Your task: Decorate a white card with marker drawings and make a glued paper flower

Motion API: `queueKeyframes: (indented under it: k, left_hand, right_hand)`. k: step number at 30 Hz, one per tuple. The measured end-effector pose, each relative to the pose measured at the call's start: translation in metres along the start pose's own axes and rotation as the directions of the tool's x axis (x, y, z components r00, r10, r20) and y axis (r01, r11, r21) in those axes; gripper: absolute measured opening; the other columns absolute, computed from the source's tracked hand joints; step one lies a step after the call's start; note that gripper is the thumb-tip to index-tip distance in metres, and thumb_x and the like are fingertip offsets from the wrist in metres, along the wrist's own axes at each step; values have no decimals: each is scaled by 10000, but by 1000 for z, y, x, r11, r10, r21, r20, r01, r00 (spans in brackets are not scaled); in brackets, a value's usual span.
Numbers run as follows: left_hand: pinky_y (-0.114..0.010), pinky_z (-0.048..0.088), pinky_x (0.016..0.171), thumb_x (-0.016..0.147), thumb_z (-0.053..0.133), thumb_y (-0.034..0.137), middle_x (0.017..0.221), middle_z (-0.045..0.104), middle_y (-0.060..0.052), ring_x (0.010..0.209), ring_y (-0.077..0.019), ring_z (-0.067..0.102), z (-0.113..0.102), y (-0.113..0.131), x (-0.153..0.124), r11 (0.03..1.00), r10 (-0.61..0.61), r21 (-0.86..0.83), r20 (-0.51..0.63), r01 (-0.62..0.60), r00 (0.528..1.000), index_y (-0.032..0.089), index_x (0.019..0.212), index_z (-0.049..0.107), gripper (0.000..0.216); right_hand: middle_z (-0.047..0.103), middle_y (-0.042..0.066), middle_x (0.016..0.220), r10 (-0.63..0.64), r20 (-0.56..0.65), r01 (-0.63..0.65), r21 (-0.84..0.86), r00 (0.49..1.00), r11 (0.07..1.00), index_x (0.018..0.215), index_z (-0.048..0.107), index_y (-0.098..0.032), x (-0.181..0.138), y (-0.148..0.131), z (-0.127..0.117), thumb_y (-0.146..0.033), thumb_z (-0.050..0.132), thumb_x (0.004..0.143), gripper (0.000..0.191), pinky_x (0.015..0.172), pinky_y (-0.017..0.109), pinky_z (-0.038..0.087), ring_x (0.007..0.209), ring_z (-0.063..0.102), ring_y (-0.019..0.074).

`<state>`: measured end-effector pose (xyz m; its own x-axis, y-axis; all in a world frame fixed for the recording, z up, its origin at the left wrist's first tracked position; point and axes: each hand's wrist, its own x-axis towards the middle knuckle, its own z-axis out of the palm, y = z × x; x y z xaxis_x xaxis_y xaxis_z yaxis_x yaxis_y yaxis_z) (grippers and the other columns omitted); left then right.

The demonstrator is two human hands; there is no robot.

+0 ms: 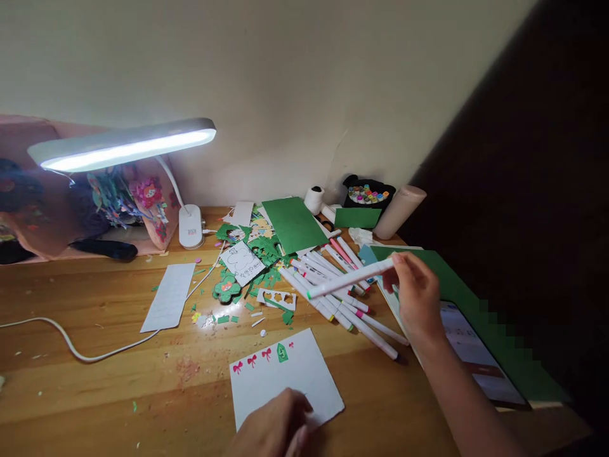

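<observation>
My right hand (416, 295) pinches a white marker (349, 279) by one end, above a pile of similar markers. The marker slants down to the left, its green-tipped end pointing away from my hand. My left hand (276, 424) rests over the near edge of a white paper sheet (314, 374), fingers loosely bent and thumb apart. Nothing shows between those fingers. Along the sheet's top run several pink bows (252, 361), a green tag drawing (282, 352) and a small pink mark. Loose white markers (364, 330) lie between the sheet and my right hand.
A lit lamp (128, 143) stands at the left, its white cable (71, 346) crossing the table. Green paper scraps (266, 251) and a green sheet (295, 225) lie behind. A phone (480, 355) rests on green card at right. A black holder (368, 190) contains several markers.
</observation>
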<state>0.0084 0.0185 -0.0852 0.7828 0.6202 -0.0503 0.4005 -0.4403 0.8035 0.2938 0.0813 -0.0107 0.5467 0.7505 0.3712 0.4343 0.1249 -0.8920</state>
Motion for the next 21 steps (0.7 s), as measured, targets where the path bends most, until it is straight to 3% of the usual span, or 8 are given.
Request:
queueKeyframes:
  k: [3,5,9,11,13,17,19,21]
  left_hand:
    - [-243,461,690,959,214,425,936,614,-71,783,-149,585,-7,3,1,976,0,-218,-70,-16,998,187,1230,290,369]
    - [-262,456,697,949,186,492,995,596,-86,799,-157,571,-9,4,2,960,4,-280,-91,-30,996,187,1284,219,455]
    - [-276,439,711,937,216,517,908,605,-50,752,-162,551,-13,11,2,950,-7,-311,-20,1,1000,185,1223,323,451]
    - [-271,434,713,928,306,474,901,608,-44,772,-170,553,-15,17,1,962,-30,-270,15,33,999,183,1153,403,381]
    - [-272,427,744,915,379,401,953,606,-47,834,-178,555,-16,21,0,974,-74,-213,34,79,997,189,1087,460,284]
    - [-270,419,737,945,301,326,891,594,-33,796,-164,538,-16,24,0,974,-150,-163,42,155,988,184,947,491,237]
    - [-265,420,719,957,254,340,863,583,-30,765,-157,521,-16,23,1,970,-157,-181,36,161,987,181,929,477,275]
    - [-263,422,728,962,238,365,882,584,-29,771,-155,514,-16,22,0,963,-157,-221,18,157,987,183,945,467,293]
  right_hand:
    - [361,-51,497,180,186,-198,87,966,976,585,392,-218,-7,2,11,-410,492,832,328,378,222,258,422,337,97]
    - [351,-59,481,217,321,-256,82,922,963,564,394,-209,-15,4,20,-418,516,817,350,372,214,236,409,318,83]
    - [365,-63,426,243,594,-306,6,767,952,504,391,-197,-39,4,38,-465,530,804,426,368,207,230,382,309,67]
    - [380,-62,412,275,624,-336,-21,732,942,502,402,-194,-51,3,47,-497,530,797,442,355,203,220,363,312,62]
    - [394,-61,418,291,612,-358,-15,735,934,516,404,-193,-61,3,53,-521,526,798,450,344,199,214,355,313,59]
    - [400,-65,442,270,617,-383,55,739,922,565,401,-192,-70,3,58,-541,512,814,443,339,186,216,370,332,58]
    - [413,-67,466,245,673,-418,105,698,902,624,420,-189,-71,2,58,-555,474,835,426,354,176,238,388,354,57]
    - [443,-67,507,225,759,-462,111,611,880,719,450,-186,-74,-1,57,-569,462,836,401,378,172,270,409,373,57]
